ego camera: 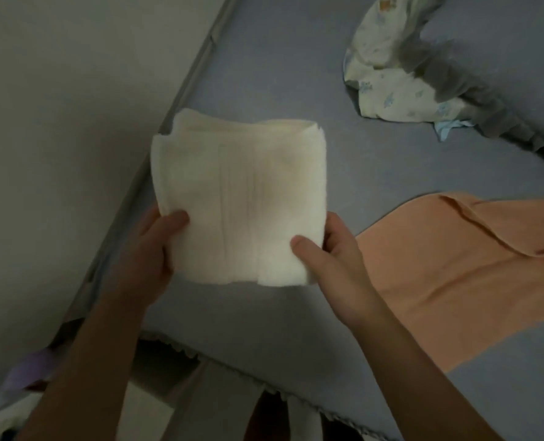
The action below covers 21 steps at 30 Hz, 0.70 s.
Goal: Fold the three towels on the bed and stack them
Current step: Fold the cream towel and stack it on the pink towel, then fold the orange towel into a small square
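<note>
White towel (238, 198): folded into a thick, roughly square pad, being held by both hands at the bed's left edge, near its front corner; whether it is resting on the sheet cannot be told.
Left hand (156, 246): gripping the pad's near-left corner, thumb lying on top.
Right hand (327, 253): gripping the near-right corner, thumb pressing the top layer.
Handling: looking soft, light and limp; layers are likely to slide or fan open, so holding both near corners, or supporting from beneath, seems best.
Texture: fluffy terry with faint ribbed stripes; far edges showing stacked layers, slightly uneven.
Orange towel (455, 268): lying unfolded toward the bed's right edge, smooth with soft creases.
Patterned cloth (388, 74): lying crumpled at the far right, pale with small prints.
Bed (283, 68): covered in grey-blue sheet, frilled trim along the front edge.
</note>
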{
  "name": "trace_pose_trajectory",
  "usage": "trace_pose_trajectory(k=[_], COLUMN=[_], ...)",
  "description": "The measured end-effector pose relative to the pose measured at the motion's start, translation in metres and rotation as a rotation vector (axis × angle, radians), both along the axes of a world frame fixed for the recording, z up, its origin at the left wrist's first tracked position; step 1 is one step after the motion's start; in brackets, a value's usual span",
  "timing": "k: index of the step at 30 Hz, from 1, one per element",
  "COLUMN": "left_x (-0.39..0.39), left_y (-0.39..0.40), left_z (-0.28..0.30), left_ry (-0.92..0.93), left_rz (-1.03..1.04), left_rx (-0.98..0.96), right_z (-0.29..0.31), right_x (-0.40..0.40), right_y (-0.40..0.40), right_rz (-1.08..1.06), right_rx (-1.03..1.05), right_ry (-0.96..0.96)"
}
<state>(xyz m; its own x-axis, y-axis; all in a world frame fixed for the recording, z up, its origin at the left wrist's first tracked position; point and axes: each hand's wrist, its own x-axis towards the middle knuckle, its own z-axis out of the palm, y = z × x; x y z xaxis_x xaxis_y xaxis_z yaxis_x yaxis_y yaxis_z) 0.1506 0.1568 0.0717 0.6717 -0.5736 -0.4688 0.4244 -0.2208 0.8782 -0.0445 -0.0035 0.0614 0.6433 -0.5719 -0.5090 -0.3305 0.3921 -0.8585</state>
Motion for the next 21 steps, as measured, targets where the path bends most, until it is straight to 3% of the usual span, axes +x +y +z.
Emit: trace_pose_trajectory(k=[3, 6, 9, 15, 17, 21], left_x=[0.043, 0.055, 0.062, 0.070, 0.073, 0.061], left_y=[0.011, 0.022, 0.021, 0.005, -0.001, -0.015], left_z=[-0.042, -0.087, -0.097, -0.099, -0.095, -0.076], left_ry=[-0.118, -0.269, -0.272, -0.344, -0.465, -0.961], left_rz=[-0.034, -0.318, -0.302, -0.284, -0.267, -0.172], left_rx=[0.289, 0.636, 0.617, 0.671, 0.696, 0.628], right_z=[-0.052, -0.102, -0.117, -0.106, -0.107, -0.104], right_x=[0.038, 0.052, 0.053, 0.085, 0.091, 0.086], right_y=[0.024, 0.045, 0.060, 0.046, 0.042, 0.045], right_rz=[0.098, 0.293, 0.201, -0.089, -0.079, 0.123], right_rx=[0.100, 0.021, -0.004, 0.028, 0.012, -0.065], right_ry=[0.184, 0.485, 0.560, 0.446, 0.469, 0.530])
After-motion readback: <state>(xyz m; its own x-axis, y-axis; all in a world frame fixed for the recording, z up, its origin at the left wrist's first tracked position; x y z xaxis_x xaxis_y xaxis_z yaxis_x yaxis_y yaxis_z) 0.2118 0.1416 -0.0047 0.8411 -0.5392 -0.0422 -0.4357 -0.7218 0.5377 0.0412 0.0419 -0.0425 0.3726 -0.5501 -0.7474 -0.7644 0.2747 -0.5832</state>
